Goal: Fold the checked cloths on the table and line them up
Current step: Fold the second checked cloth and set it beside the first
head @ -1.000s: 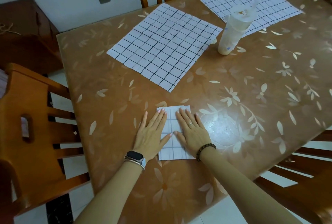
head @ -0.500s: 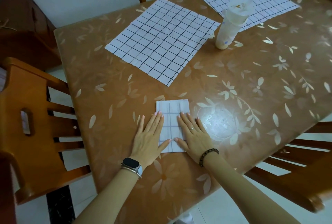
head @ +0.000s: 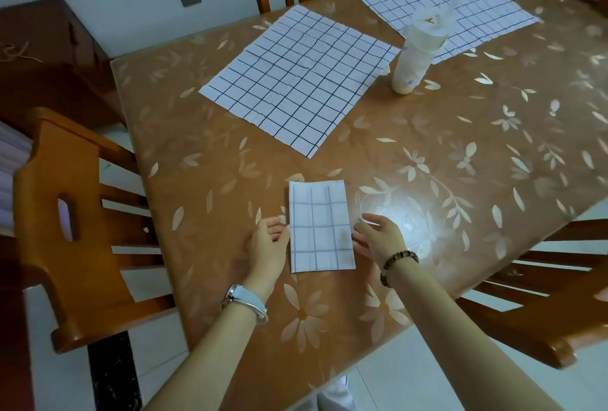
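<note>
- Floral bench (head: 460, 153), so where's the folded cloth (head: 320, 226)?
- lying flat on it, left hand (head: 268, 241) and right hand (head: 378, 236) either side, fingers loose, gripping nothing. unfolded cloth (head: 296, 81) sits beyond it.

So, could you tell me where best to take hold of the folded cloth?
By its two long edges, one hand from each side. The folded cloth lies flat with its long sides running away from the person, and the left hand and right hand flank those edges, so a pinch there should keep the layers together.
</note>
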`<state>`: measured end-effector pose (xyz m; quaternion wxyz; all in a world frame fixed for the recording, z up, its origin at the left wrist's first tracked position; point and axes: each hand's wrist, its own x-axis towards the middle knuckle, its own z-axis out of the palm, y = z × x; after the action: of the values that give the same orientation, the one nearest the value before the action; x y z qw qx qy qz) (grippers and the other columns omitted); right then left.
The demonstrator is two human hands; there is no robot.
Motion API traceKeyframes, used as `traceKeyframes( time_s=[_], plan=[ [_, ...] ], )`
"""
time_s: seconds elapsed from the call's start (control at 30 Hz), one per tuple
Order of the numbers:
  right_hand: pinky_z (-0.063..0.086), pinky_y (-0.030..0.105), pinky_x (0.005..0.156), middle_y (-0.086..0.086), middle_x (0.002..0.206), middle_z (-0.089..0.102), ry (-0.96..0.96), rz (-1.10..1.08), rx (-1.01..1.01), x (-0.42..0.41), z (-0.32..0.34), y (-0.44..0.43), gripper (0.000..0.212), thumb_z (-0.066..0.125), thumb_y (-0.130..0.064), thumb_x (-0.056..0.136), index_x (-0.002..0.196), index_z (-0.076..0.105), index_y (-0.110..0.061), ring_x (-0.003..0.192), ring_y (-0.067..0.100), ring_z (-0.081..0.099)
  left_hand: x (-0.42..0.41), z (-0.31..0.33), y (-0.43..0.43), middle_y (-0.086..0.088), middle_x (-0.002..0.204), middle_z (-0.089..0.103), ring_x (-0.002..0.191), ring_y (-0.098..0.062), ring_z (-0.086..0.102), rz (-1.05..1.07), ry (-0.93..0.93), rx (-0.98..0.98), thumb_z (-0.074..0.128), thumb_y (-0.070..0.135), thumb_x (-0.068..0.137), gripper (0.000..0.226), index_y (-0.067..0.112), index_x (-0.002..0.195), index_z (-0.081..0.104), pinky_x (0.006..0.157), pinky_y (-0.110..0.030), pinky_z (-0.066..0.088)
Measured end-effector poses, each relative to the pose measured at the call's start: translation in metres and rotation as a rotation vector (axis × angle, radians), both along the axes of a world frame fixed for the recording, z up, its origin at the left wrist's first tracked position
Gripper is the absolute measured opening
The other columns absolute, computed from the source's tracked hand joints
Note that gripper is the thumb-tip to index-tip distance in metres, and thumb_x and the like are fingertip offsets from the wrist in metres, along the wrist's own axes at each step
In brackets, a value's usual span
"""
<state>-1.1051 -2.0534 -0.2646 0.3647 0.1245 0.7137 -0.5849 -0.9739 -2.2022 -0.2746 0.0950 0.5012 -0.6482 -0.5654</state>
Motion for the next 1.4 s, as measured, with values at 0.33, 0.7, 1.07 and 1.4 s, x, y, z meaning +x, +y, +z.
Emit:
traceKeyframes(
  time_s=[0.33, 0.7, 1.07, 1.4],
  plan=[
    [0.057, 0.036, 0.082, 0.014, 0.099, 0.065, 0.005, 0.073, 0.04, 0.001, 0.006, -0.009, 0.018, 0.061, -0.001, 0.089, 0.106, 0.057, -0.004, 0.093, 0.026, 0.067, -0.005, 0.0, 0.004, 0.0, 0.105, 0.063, 0.094, -0.012, 0.058, 0.026, -0.069, 0.017, 0.06, 0.01, 0.095, 0.025, 0.006, 0.12, 0.061, 0.077, -0.021, 0.046],
    [0.056, 0.032, 0.085, 0.016, 0.104, 0.066, 0.018, 0.21, 0.176, 0.002, -0.005, -0.018, 0.025, 0.062, -0.003, 0.085, 0.11, 0.063, 0.002, 0.1, 0.025, 0.065, -0.012, -0.001, -0.001, 0.001, 0.095, 0.064, 0.091, -0.015, 0.06, 0.038, -0.096, 0.09, 0.065, 0.014, 0.092, 0.026, 0.003, 0.115, 0.065, 0.085, -0.031, 0.053],
    [0.057, 0.031, 0.076, 0.005, 0.074, 0.06, -0.039, 0.183, 0.059, 0.009, 0.017, -0.022, 0.022, 0.064, -0.01, 0.09, 0.071, 0.054, -0.011, 0.08, 0.019, 0.064, -0.002, 0.021, -0.004, -0.006, 0.103, 0.069, 0.094, -0.018, 0.065, 0.089, 0.015, 0.321, 0.058, 0.022, 0.098, 0.019, 0.008, 0.109, 0.065, 0.068, -0.024, 0.053],
    [0.059, 0.04, 0.079, 0.018, 0.088, 0.059, -0.065, 0.086, -0.093, 0.022, 0.058, -0.009, 0.01, 0.067, -0.007, 0.087, 0.087, 0.058, -0.01, 0.073, 0.022, 0.061, 0.008, 0.069, -0.002, -0.003, 0.096, 0.07, 0.086, -0.016, 0.067, 0.057, 0.137, 0.312, 0.056, 0.022, 0.099, 0.012, 0.016, 0.097, 0.066, 0.062, -0.027, 0.051]
  ],
)
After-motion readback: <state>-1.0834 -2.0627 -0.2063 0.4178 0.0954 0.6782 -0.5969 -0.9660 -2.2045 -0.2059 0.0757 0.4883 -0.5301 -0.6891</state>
